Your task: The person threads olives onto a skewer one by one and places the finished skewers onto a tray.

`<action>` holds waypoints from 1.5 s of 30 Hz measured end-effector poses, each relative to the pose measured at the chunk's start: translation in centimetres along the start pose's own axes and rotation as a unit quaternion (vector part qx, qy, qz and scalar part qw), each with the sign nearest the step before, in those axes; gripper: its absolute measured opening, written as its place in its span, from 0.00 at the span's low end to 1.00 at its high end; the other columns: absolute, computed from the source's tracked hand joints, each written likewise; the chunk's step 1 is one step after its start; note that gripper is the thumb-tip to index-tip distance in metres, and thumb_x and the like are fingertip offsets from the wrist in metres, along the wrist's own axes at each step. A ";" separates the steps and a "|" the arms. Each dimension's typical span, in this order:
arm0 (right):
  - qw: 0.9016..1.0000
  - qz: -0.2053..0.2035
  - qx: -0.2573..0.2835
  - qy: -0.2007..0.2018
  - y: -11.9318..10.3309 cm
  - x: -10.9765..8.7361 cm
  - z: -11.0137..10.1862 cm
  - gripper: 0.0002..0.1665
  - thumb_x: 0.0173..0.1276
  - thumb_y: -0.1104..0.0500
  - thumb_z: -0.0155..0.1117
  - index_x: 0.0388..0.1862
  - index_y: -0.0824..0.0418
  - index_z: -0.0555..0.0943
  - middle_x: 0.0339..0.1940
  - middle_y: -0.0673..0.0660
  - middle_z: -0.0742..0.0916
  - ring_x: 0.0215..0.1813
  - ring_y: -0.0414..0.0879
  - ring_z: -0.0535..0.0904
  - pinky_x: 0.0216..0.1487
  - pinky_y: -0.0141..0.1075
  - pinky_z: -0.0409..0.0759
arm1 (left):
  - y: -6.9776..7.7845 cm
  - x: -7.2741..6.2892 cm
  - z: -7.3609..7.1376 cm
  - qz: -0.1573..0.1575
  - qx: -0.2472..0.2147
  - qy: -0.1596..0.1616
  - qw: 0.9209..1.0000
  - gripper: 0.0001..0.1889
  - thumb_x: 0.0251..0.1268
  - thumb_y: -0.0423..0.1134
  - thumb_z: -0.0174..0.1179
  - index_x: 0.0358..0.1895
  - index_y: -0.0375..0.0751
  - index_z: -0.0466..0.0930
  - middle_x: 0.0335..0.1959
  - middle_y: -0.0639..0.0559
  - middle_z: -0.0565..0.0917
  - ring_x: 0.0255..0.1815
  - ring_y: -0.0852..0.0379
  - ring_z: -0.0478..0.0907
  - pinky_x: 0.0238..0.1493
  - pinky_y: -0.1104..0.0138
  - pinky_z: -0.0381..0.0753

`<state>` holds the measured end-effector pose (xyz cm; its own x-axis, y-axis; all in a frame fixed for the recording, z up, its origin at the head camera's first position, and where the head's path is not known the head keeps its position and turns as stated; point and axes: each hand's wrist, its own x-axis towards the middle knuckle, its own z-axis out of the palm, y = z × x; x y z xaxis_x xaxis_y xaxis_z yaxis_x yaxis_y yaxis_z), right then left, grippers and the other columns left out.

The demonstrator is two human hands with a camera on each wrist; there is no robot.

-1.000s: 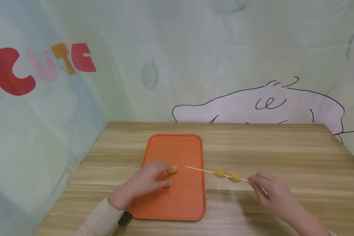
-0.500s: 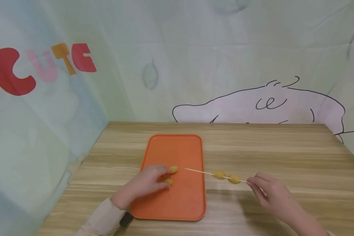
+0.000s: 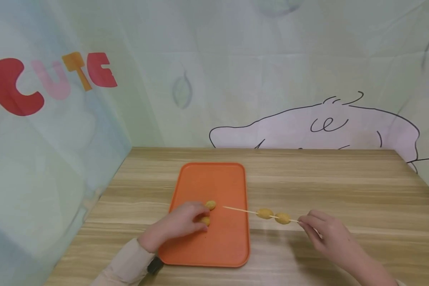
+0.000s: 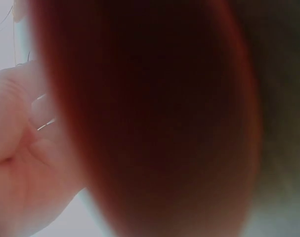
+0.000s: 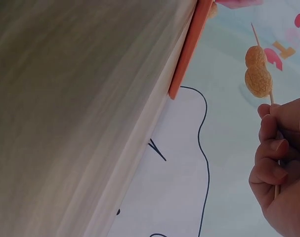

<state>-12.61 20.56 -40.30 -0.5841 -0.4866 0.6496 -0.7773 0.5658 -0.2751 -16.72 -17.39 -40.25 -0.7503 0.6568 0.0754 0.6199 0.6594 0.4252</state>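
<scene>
My right hand (image 3: 330, 234) grips the lower end of a thin wooden skewer (image 3: 236, 209). Two golden-brown oval food balls (image 3: 264, 213) are threaded on it, their rough surface visible in the right wrist view. The skewer's bare pointed end reaches left over the orange tray (image 3: 225, 246). Over the tray, my left hand (image 3: 180, 222) has thumb and fingers on either side of a loose golden-brown ball (image 3: 206, 221), partly hidden by them. Another loose ball (image 3: 210, 205) lies just beyond the fingertips. A dark blurred shape fills most of the left wrist view, beside the palm (image 4: 21, 143).
The tray lies on a wood-grain table (image 3: 329, 178). A printed cloth backdrop (image 3: 157, 79) with cartoon lettering rises behind the table and along its left side. A small black object (image 3: 155, 265) shows by the left sleeve (image 3: 125, 264).
The left fingers have drawn back from the farther loose ball and closed around the nearer one. The skewer's pointed end has dipped slightly; the right hand has barely moved.
</scene>
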 end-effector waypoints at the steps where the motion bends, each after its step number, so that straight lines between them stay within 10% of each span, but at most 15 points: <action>1: 1.000 -0.001 0.000 0.000 0.0 0.0 0.0 0.32 0.77 0.44 0.40 0.31 0.62 0.84 0.24 0.43 0.79 0.26 0.26 0.66 0.24 0.16 0.66 | 0.0 0.0 0.0 -0.002 -0.002 -0.003 1.000 0.13 0.55 0.37 0.70 0.41 0.34 0.83 0.36 0.51 0.83 0.37 0.58 0.77 0.43 0.64 0.77; 15: 1.000 -0.012 0.003 0.005 -0.3 0.2 0.0 0.31 0.77 0.45 0.40 0.30 0.61 0.84 0.25 0.42 0.79 0.26 0.27 0.67 0.24 0.16 0.66 | 0.4 0.1 -0.1 -0.025 -0.022 -0.008 0.999 0.12 0.51 0.38 0.72 0.38 0.35 0.85 0.28 0.58 0.76 0.29 0.65 0.68 0.34 0.71 0.70; 27: 0.999 -0.045 0.017 0.021 -0.5 0.6 -0.2 0.27 0.78 0.48 0.43 0.32 0.62 0.84 0.25 0.43 0.78 0.25 0.27 0.66 0.24 0.15 0.65 | 2.2 -0.2 -1.6 0.089 0.003 0.108 0.990 0.10 0.51 0.29 0.71 0.37 0.35 0.82 0.30 0.55 0.74 0.31 0.61 0.70 0.34 0.72 0.74; 45: 0.997 -0.069 0.030 0.022 -0.9 0.8 -0.1 0.25 0.77 0.50 0.45 0.32 0.62 0.84 0.26 0.44 0.79 0.26 0.27 0.67 0.24 0.15 0.66 | 3.8 -0.7 -2.4 0.075 0.011 0.097 0.992 0.11 0.54 0.30 0.70 0.40 0.35 0.81 0.33 0.56 0.72 0.32 0.63 0.70 0.35 0.74 0.77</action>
<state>-12.40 19.76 -39.45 -0.4608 -0.5274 0.7138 -0.8630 0.4540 -0.2216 -14.42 -16.21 -36.47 -0.6779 0.6670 0.3090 0.7313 0.5691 0.3758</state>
